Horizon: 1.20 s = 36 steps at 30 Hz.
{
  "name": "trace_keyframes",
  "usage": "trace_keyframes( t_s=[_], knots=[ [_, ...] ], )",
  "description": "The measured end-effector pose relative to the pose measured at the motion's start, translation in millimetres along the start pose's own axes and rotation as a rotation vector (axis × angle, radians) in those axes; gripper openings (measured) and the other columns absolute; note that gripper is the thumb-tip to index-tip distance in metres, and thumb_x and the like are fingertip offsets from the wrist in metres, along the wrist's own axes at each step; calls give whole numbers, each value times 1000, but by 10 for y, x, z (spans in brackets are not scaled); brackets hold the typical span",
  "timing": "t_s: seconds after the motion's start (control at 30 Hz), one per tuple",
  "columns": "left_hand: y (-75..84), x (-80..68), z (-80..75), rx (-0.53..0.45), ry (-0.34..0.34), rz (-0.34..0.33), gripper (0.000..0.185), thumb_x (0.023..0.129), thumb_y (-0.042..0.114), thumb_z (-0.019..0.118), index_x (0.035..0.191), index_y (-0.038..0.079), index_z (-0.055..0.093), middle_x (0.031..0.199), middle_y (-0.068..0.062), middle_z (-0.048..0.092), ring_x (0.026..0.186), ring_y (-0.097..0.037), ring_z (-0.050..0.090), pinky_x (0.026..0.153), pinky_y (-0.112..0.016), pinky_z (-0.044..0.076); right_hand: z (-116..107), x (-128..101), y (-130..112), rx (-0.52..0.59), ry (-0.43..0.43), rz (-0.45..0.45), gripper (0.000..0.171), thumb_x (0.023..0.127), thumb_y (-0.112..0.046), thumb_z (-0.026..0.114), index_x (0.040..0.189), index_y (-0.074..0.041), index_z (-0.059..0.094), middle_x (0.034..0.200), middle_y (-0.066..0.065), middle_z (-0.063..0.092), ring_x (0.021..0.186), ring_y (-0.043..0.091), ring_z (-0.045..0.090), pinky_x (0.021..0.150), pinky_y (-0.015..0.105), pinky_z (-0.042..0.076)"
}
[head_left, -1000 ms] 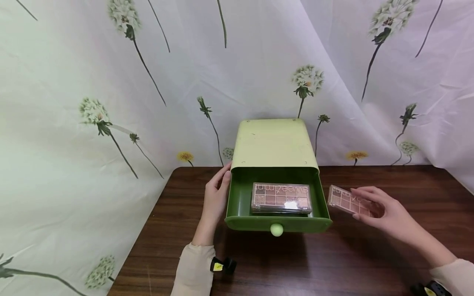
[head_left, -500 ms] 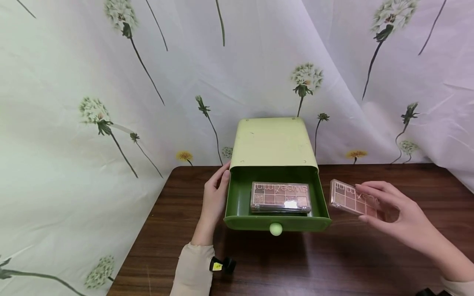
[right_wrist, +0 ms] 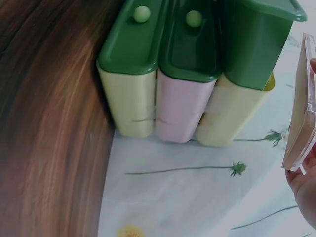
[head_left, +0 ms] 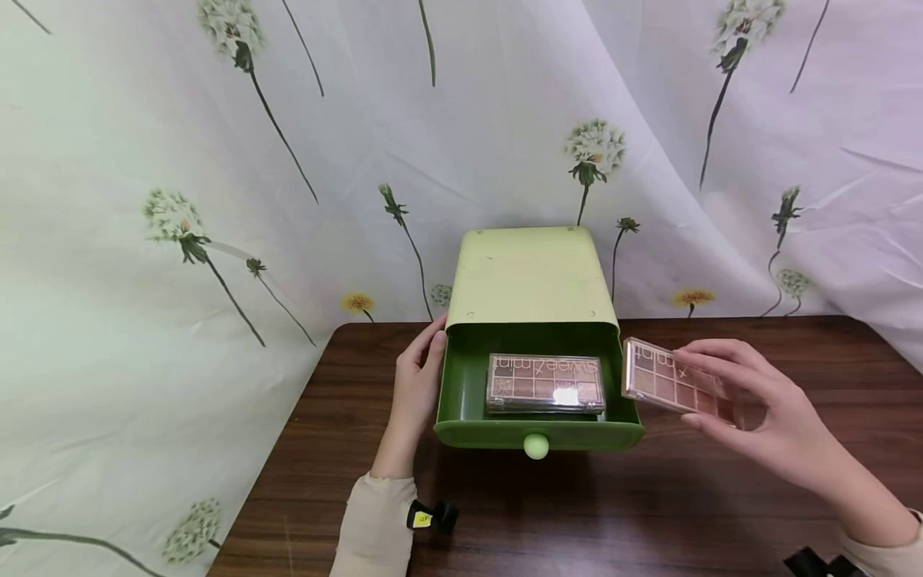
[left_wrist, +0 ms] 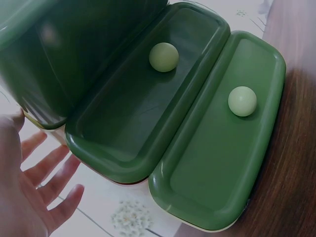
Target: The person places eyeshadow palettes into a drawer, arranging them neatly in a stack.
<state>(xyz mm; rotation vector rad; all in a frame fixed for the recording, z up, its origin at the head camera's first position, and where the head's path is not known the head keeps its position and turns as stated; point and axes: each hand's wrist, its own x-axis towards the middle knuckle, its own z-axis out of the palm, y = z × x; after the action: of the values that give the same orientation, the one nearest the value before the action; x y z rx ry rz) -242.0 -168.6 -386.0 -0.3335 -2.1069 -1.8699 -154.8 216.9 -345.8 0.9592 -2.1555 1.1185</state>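
A clear-lidded eyeshadow palette (head_left: 656, 381) is pinched between the thumb and fingers of my right hand (head_left: 771, 413). It is tilted, and its left end overlaps the right wall of the pulled-out green drawer (head_left: 486, 435) in the head view. Inside that drawer lies another eyeshadow palette (head_left: 544, 383), lid up, light glinting off it. My left hand (head_left: 418, 385) rests along the left side of the cream-topped cabinet (head_left: 530, 276), thumb near its front edge. In the left wrist view, its fingers (left_wrist: 52, 165) are spread loosely beside the cabinet.
Below the top drawer, a middle drawer (left_wrist: 133, 113) and a bottom drawer (left_wrist: 212, 143) are closed, each with a round pale knob. The cabinet stands on a dark wooden table (head_left: 317, 449), close to a dandelion-print cloth (head_left: 346, 144) hanging behind.
My right hand has brought the held palette slightly up and to the left, from beside the drawer to its right edge. The left hand and cabinet stay put.
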Motion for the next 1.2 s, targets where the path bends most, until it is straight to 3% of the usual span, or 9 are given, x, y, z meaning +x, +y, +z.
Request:
trace_keyframes(
  t_s=[0.17, 0.3, 0.47, 0.53, 0.83, 1.03, 1.2],
  knots=[
    [-1, 3, -1, -11, -6, -4, 39, 105, 31, 51, 142, 18, 57, 140, 2, 56, 122, -18, 56, 87, -26, 52, 70, 131, -105, 46, 21, -51, 64, 59, 19, 82, 120, 12, 64, 122, 19, 56, 99, 12, 54, 65, 14, 43],
    [15, 8, 3, -8, 0, -1, 40, 105, 33, 51, 141, 18, 58, 140, 1, 57, 120, -18, 58, 86, -27, 52, 120, 229, -141, 55, 23, -85, 57, 67, 7, 86, 120, 9, 66, 123, 18, 57, 101, 13, 53, 67, 16, 41],
    [26, 3, 6, 2, 10, 0, 41, 105, 34, 50, 141, 17, 58, 140, -1, 57, 121, -19, 58, 86, -27, 52, 221, 346, -146, 83, -12, -138, 50, 75, -7, 86, 119, 5, 68, 123, 18, 57, 114, 18, 51, 91, 20, 40],
    [26, -1, 7, 3, 9, -1, 40, 105, 33, 50, 141, 17, 58, 140, -1, 57, 121, -19, 57, 86, -26, 52, 268, 381, -151, 78, -26, -148, 47, 77, -12, 85, 119, 2, 69, 123, 16, 58, 116, 18, 51, 94, 21, 39],
    [18, -5, 13, -17, 3, 0, 40, 105, 31, 50, 141, 16, 58, 138, -2, 59, 116, -20, 60, 82, -26, 53, 426, 494, -219, 142, -37, -166, 43, 76, -5, 84, 116, 2, 69, 121, 16, 58, 116, 19, 52, 89, 21, 41],
    [17, -6, 13, -22, 3, -9, 40, 105, 33, 50, 141, 17, 58, 137, -1, 59, 116, -19, 60, 82, -27, 54, 494, 550, -237, 210, -66, -183, 44, 75, 2, 83, 117, 5, 68, 120, 19, 57, 113, 18, 51, 71, 19, 43],
    [17, -11, 6, -11, -1, -13, 40, 105, 34, 50, 141, 19, 58, 138, 0, 58, 117, -20, 60, 83, -27, 54, 536, 589, -215, 175, -97, -188, 52, 71, 4, 84, 120, 0, 69, 122, 15, 58, 114, 19, 51, 79, 21, 44]
  ],
)
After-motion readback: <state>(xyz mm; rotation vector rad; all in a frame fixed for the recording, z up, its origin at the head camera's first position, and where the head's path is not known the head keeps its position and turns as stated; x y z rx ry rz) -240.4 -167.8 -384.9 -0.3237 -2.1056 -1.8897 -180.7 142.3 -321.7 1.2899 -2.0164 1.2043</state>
